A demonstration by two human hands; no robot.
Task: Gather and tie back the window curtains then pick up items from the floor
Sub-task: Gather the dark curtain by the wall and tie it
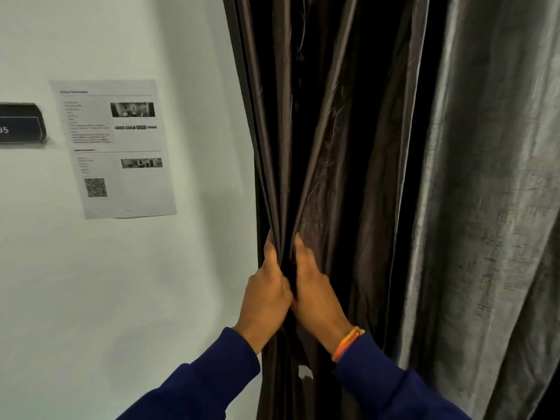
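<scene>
Blue sleeves [212, 386] come up from the bottom, at about 6 o'clock, and are closest to the camera. Left hand [266, 289] and right hand [315, 295] sit side by side, touching each other, near the middle of the view. Both hands are curled tight around a bunch of folds of the dark curtain [327, 140], so both grips are clamped on the cloth. An orange band [348, 342] goes around the right wrist. The dark curtain hangs from 12 o'clock down to 6 o'clock, and its left edge lies close along the white wall [194, 268]. At 3 o'clock hangs a grey curtain [491, 207], just beside the dark one. It looks loose and no hand touches it. At 9 o'clock a paper [115, 150] is stuck on the wall, and a dark sign [21, 124] sits at the far left edge. A small pale spot [305, 372] shows on the dark cloth below the hands; what it is cannot be told. The step in hand looks like the gathering part: the folds are being bunched together. Next, the person likely needs to pull in more folds, maybe the grey curtain too, and then find something to tie them with. No tie shows, and the floor is out of view.
</scene>
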